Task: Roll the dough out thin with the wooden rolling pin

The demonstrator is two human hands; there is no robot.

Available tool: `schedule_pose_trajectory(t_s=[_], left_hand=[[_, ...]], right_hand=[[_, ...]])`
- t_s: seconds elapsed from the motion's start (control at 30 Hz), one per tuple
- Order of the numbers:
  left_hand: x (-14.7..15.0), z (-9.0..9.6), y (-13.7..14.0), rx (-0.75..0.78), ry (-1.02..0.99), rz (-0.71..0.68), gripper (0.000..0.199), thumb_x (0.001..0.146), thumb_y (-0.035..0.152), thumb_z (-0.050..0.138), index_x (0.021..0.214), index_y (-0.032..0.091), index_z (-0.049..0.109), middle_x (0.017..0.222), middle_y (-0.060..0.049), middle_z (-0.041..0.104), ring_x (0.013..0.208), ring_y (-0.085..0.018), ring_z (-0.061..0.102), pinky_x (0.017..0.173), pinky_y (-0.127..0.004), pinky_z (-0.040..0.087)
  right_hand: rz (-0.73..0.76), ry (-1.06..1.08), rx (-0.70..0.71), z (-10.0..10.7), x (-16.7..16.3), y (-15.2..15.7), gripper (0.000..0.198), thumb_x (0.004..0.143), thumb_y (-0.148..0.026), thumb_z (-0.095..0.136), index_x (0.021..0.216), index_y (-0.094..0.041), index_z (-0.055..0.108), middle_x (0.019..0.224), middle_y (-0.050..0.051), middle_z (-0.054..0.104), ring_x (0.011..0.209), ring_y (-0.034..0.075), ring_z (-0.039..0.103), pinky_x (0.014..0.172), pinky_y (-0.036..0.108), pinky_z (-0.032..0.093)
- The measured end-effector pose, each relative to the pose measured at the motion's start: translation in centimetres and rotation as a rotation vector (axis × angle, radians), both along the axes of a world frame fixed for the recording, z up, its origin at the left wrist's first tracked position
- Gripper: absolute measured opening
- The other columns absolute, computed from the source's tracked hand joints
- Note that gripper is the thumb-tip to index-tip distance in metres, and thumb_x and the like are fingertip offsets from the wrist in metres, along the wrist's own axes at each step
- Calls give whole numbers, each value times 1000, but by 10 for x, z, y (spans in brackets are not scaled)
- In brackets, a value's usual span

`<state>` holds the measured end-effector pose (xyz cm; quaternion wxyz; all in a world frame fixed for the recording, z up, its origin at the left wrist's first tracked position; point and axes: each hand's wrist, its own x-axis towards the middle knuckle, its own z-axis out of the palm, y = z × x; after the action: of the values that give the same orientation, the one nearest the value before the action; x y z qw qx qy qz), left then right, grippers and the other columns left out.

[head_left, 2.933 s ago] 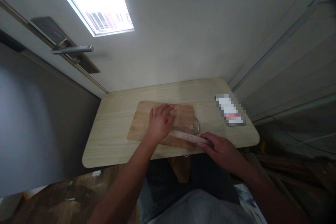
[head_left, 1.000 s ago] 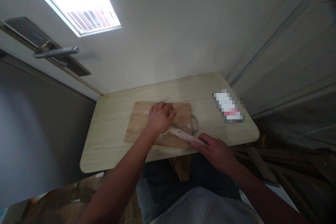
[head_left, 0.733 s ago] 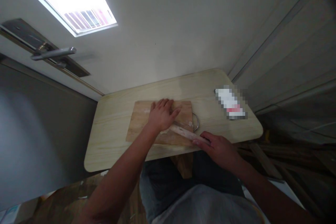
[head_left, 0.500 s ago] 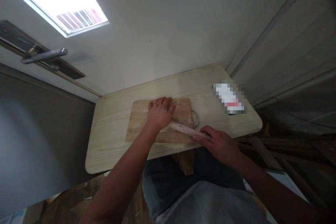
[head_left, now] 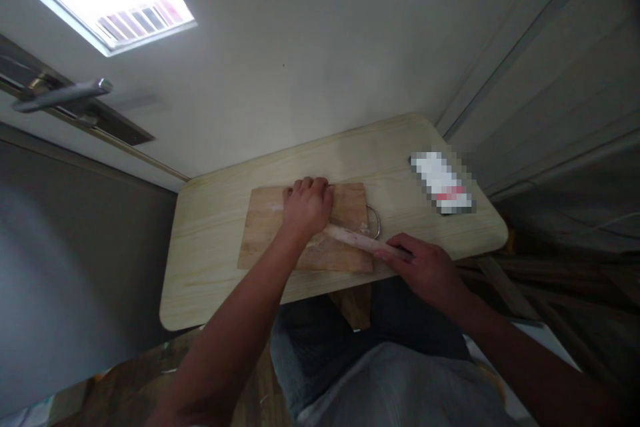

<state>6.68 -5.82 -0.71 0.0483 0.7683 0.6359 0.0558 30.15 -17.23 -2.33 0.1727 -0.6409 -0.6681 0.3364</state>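
A wooden cutting board (head_left: 267, 213) with a metal ring handle (head_left: 377, 221) lies on the pale table. Over its middle, my left hand (head_left: 307, 207) is closed, fingers bent together; anything under the palm or fingers is hidden from me. My right hand (head_left: 425, 268) grips the near right end of a rolling pin (head_left: 353, 239), a pale, flour-dusted wooden rod. The pin slants across the board, and its far end reaches my left palm. White powder marks the board near the ring and along its left part.
A phone (head_left: 443, 183), blurred out, lies at the right of the wood-grain table (head_left: 210, 240). Behind the table stands a white door (head_left: 285, 100) with a metal lever handle (head_left: 65, 95). A grey panel (head_left: 75, 260) is at the left.
My left fingers have drawn closer together and the thumb has come in. My right hand and the rolling pin have shifted slightly right. The view has tilted a little.
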Motion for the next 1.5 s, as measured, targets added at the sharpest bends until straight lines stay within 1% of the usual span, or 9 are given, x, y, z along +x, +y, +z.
schedule_pose_trajectory(t_s=[0.23, 0.5, 0.67, 0.77, 0.9, 1.1, 1.27, 1.4, 1.5], left_hand=[[2, -4, 7, 32, 55, -10, 42, 103, 47, 25, 115, 25, 59, 116, -11, 63, 111, -30, 54, 91, -47, 41], [7, -3, 14, -9, 74, 15, 40, 102, 46, 27, 116, 25, 59, 120, -12, 61, 114, -30, 51, 95, -49, 39], [11, 1, 17, -44, 76, 21, 42, 101, 45, 26, 120, 23, 58, 122, -14, 60, 117, -31, 51, 96, -51, 39], [13, 1, 19, -59, 85, 37, 42, 101, 43, 26, 121, 23, 58, 124, -14, 59, 118, -32, 50, 97, -52, 40], [14, 0, 23, -54, 81, 30, 41, 101, 41, 28, 120, 21, 58, 124, -16, 59, 119, -33, 51, 97, -53, 40], [15, -1, 28, -57, 86, 51, 38, 99, 38, 30, 119, 21, 58, 123, -15, 61, 117, -32, 52, 95, -53, 41], [15, -2, 30, -57, 77, 75, 36, 98, 37, 32, 119, 21, 56, 124, -17, 62, 118, -33, 52, 95, -54, 41], [16, -3, 32, -65, 55, 91, 36, 99, 39, 33, 119, 21, 56, 124, -17, 62, 118, -33, 53, 95, -54, 41], [17, -3, 30, -50, 30, 99, 38, 99, 45, 33, 113, 21, 60, 121, -15, 63, 116, -33, 55, 95, -53, 41]], right_hand=[[35, 65, -102, 4, 7, 13, 46, 91, -66, 50, 92, -26, 71, 74, 0, 70, 65, 17, 62, 58, 27, 38], [73, 125, -174, 3, 13, 26, 51, 89, -67, 49, 94, -22, 74, 76, 3, 71, 69, 18, 61, 59, 28, 39], [108, 158, -216, 4, 15, 34, 56, 88, -70, 47, 86, -20, 72, 67, 2, 64, 60, 15, 53, 53, 27, 34], [123, 163, -207, 5, 16, 39, 56, 88, -69, 45, 75, -19, 68, 61, 0, 58, 56, 13, 48, 51, 26, 31], [107, 149, -212, 4, 18, 43, 57, 88, -70, 46, 67, -19, 61, 58, 0, 55, 54, 13, 46, 51, 27, 30], [76, 132, -257, 1, 21, 50, 59, 86, -75, 46, 68, -20, 58, 58, 0, 55, 55, 13, 49, 51, 27, 30], [87, 62, -285, 2, 23, 57, 64, 83, -80, 44, 65, -20, 56, 57, 1, 55, 53, 14, 49, 50, 28, 30], [118, 32, -311, 4, 26, 62, 67, 82, -83, 42, 63, -20, 57, 58, 1, 54, 53, 14, 48, 49, 28, 28], [112, 53, -331, 3, 26, 64, 67, 82, -82, 43, 62, -20, 55, 56, 0, 51, 52, 13, 46, 48, 27, 27]])
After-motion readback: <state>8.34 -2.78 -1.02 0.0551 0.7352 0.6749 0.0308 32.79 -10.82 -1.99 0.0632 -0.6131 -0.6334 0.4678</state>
